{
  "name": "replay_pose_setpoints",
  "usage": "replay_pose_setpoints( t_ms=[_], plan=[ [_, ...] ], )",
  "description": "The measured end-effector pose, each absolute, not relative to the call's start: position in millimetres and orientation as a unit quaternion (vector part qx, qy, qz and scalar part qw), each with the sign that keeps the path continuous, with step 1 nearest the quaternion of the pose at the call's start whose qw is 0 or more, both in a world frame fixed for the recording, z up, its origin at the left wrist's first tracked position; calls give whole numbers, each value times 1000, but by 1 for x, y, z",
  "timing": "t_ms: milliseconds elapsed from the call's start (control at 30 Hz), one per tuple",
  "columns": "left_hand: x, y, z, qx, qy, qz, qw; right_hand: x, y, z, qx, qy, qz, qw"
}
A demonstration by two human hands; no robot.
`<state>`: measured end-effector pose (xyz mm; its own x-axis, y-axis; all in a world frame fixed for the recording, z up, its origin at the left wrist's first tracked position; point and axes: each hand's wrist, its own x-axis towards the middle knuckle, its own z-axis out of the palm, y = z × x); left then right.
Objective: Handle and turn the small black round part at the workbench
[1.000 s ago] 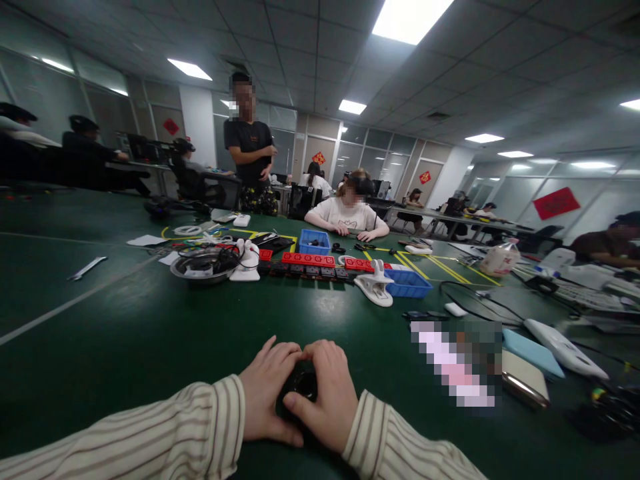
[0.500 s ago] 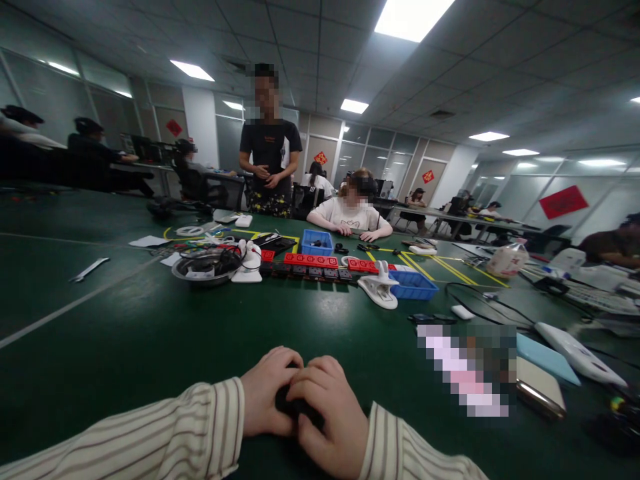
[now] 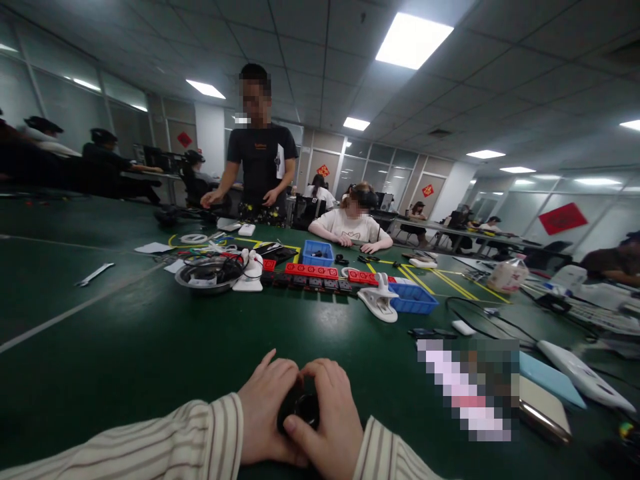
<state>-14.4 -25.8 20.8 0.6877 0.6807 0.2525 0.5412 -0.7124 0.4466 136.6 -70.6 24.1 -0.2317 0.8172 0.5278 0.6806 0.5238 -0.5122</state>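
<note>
Sitting between left fingers point(image 3: 281, 375) and right fingers point(image 3: 327, 379), a black object point(image 3: 306, 408)

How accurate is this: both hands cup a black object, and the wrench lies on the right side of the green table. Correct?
Not quite: the head view shows the wrench on the left side of the green table. The left hand and right hand do cup a black object.

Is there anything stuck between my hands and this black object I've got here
Nothing visible is in the way: your left hand and right hand close around the black object from either side, the right thumb across it. Its underside is hidden.
</note>
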Motion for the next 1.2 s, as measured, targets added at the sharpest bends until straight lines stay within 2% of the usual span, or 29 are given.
replay_pose_setpoints(
  t_ms=[167,267,433,633,800,900,1200],
  plan=[
    [-12,-29,19,901,348,190,176,132,-74,26,-541,-770,72,329],
    [-13,-24,16,904,338,180,190,134,-75,28,-537,-775,81,324],
    [-15,-14,13,916,298,165,211,138,-73,32,-412,-825,101,374],
    [-16,-15,13,921,282,160,215,141,-70,35,-295,-877,84,369],
    [-16,-18,11,912,301,178,215,142,-69,32,-380,-814,85,431],
    [-16,-20,13,907,321,183,203,140,-68,28,-437,-782,79,437],
    [-15,-19,20,909,328,165,196,138,-68,30,-529,-781,84,321]
  ],
)
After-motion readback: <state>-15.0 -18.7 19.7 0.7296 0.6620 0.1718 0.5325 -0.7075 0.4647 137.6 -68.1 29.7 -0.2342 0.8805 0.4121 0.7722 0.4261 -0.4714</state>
